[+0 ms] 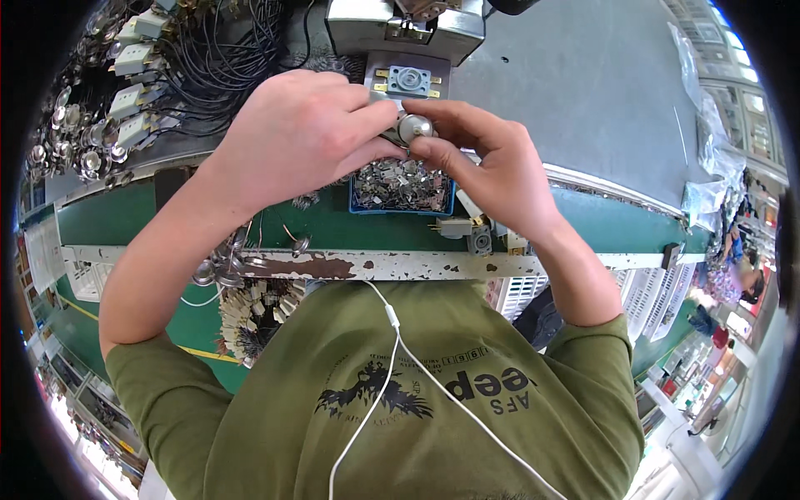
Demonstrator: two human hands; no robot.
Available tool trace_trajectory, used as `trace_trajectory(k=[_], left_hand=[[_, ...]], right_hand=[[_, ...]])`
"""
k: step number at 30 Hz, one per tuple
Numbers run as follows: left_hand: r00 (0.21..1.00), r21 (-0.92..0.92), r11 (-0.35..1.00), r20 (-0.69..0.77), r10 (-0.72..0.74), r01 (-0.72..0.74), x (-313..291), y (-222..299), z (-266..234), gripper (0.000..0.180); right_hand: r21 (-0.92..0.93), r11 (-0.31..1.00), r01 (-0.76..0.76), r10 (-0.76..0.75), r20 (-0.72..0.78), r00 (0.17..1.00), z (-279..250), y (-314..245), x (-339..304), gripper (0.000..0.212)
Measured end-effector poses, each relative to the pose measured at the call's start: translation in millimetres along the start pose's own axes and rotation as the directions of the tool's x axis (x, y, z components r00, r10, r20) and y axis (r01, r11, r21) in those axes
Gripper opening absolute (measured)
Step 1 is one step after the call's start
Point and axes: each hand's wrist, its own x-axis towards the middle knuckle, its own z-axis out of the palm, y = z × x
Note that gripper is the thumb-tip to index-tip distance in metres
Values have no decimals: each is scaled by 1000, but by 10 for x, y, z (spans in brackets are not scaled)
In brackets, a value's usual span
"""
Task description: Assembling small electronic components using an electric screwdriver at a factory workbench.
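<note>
A small round silvery metal part (414, 127) with a domed middle sits between my two hands. My left hand (304, 137) is closed, its thumb and forefinger pinching the part's left side. From the right, the thumb and fingers of my right hand (492, 158) close round the same part. Just beyond my fingertips, a grey rectangular block (409, 80) with a round centre and brass-coloured terminals rests on a metal plate. Below my hands stands a blue tray (360, 209) full of small metal clips. My fingers partly hide the round part and the tray's far side.
A metal machine (350, 29) stands at the far middle. Black cables (221, 71) with white connectors (133, 58) and many round metal parts (92, 158) crowd the left. Near the bench's front edge (417, 267) lie a few switch-like pieces (479, 240). Plastic film (712, 158) lies at the right.
</note>
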Motion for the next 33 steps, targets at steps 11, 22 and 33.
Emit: trace_trajectory(k=[11, 22, 33], left_hand=[[1000, -52, 999, 20, -17, 18, -23, 22, 20, 29], [957, -440, 849, 139, -256, 291, 244, -199, -156, 33], [935, -303, 891, 215, -281, 337, 280, -311, 225, 35]], right_hand=[[-195, 975, 111, -79, 165, 983, -101, -39, 107, 37], [-316, 922, 225, -316, -277, 907, -338, -4, -124, 33], [-417, 488, 767, -802, -560, 206, -785, -768, 656, 62]])
